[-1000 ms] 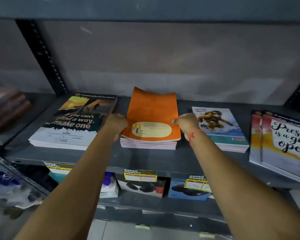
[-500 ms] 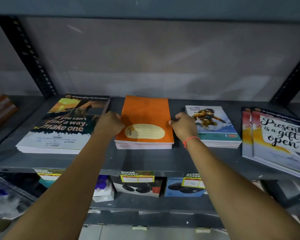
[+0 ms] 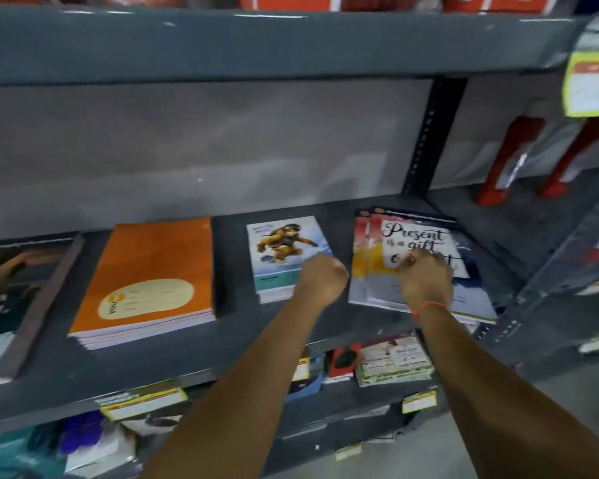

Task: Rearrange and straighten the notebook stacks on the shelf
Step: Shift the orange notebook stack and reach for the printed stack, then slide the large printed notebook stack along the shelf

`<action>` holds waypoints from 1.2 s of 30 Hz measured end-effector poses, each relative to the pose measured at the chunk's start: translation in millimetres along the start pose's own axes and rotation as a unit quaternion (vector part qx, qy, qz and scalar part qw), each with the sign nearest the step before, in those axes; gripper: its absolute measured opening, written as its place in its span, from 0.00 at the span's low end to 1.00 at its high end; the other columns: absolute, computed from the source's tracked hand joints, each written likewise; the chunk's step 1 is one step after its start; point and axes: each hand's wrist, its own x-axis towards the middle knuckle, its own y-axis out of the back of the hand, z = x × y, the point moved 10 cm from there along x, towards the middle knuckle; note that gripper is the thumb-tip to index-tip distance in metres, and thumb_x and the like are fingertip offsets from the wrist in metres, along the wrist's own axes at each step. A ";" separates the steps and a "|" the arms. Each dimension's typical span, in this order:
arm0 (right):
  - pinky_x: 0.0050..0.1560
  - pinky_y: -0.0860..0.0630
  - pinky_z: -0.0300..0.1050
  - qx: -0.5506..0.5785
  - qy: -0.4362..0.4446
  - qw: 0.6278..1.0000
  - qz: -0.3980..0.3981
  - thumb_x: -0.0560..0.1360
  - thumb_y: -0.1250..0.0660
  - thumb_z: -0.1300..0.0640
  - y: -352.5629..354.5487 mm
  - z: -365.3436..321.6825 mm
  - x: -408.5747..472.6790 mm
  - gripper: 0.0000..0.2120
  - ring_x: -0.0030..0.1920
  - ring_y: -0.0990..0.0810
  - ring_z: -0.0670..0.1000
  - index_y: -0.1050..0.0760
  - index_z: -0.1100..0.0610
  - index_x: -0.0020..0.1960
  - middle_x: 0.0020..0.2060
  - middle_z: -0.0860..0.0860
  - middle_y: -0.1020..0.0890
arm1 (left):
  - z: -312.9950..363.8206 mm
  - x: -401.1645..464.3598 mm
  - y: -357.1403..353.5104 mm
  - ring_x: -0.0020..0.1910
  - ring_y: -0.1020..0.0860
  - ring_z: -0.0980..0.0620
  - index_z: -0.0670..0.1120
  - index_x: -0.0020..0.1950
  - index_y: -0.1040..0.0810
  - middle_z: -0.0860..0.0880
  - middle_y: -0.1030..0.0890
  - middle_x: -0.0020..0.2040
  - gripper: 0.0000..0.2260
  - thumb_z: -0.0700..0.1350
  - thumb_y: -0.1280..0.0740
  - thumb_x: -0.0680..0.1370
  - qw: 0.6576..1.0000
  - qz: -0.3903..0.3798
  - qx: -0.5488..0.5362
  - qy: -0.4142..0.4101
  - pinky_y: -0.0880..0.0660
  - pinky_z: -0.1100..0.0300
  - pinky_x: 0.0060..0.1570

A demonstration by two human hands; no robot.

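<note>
Four notebook stacks lie on the grey shelf [image 3: 222, 350]. A dark-covered stack [image 3: 11, 281] is at the far left, then an orange stack [image 3: 153, 264], and a smaller stack with a cartoon monkey cover [image 3: 281, 243]. A fanned, uneven stack reading "Present is a gift" [image 3: 419, 233] is at the right. My left hand [image 3: 320, 278] is curled into a fist over the gap between the monkey stack and the "Present" stack. My right hand [image 3: 426, 274], with a red thread on the wrist, rests with curled fingers on top of the "Present" cover, hiding part of the lettering.
A black perforated upright [image 3: 426, 133] stands behind the "Present" stack. Red plastic items [image 3: 509, 160] sit in the bay to the right. Boxed goods [image 3: 391, 361] and yellow price tags [image 3: 146, 402] fill the shelf below. Another shelf runs close overhead.
Both hands left the sides of the orange stack and moved right to the "Present is a gift" stack. The orange stack now lies flat and squared. The view swung right.
</note>
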 end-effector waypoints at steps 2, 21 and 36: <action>0.61 0.30 0.57 -0.035 -0.058 0.996 -0.051 0.76 0.43 0.55 -0.1 48.0 12.1 0.19 0.63 0.30 0.65 0.30 0.62 0.64 0.63 0.64 0.29 | 11.1 7.0 -35.6 0.53 0.23 0.38 0.35 0.45 0.22 0.34 0.20 0.51 0.10 0.40 0.40 0.76 0.998 -0.045 -0.020 0.030 0.30 0.54 0.43; 0.42 0.29 0.38 0.105 -0.183 0.956 -0.204 0.79 0.44 0.52 5.8 157.2 55.3 0.18 0.58 0.21 0.56 0.22 0.63 0.56 0.57 0.61 0.20 | 8.5 31.1 -86.8 0.41 0.24 0.46 0.29 0.61 0.28 0.40 0.28 0.32 0.16 0.32 0.35 0.73 0.948 -0.070 -0.151 0.270 0.30 0.57 0.42; 0.40 0.26 0.52 0.478 -0.201 0.810 -0.275 0.72 0.34 0.67 0.9 35.6 25.9 0.09 0.34 0.26 0.56 0.30 0.61 0.35 0.35 0.58 0.26 | -14.2 -8.4 43.9 0.24 0.37 0.50 0.40 0.29 0.35 0.44 0.35 0.27 0.14 0.28 0.37 0.70 0.936 0.090 -0.271 0.204 0.40 0.64 0.23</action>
